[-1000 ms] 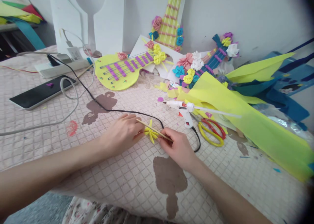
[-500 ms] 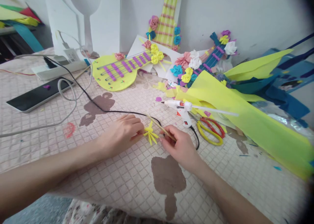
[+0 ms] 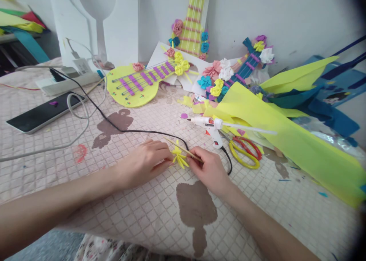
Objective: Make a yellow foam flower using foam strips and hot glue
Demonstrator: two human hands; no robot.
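A small yellow fringed paper piece (image 3: 179, 157) lies between my two hands on the pink quilted cloth (image 3: 143, 219). My left hand (image 3: 144, 161) pinches its left side with closed fingers. My right hand (image 3: 208, 171) grips a thin wooden stick (image 3: 180, 149) that slants up to the left across the yellow piece. Both hands rest low on the cloth, nearly touching each other.
A white glue gun (image 3: 210, 125) with a black cord (image 3: 120, 129) lies just behind my right hand, beside yellow-and-red scissors (image 3: 246, 151). Yellow and blue paper sheets (image 3: 286, 139) pile up at right. Paper guitars (image 3: 143, 83) with flowers, a phone (image 3: 42, 114) and a power strip (image 3: 67, 81) sit further back.
The stick's angle has shifted a little as my right hand worked it against the yellow piece. Both hands stay in nearly the same place; the view has drifted slightly.
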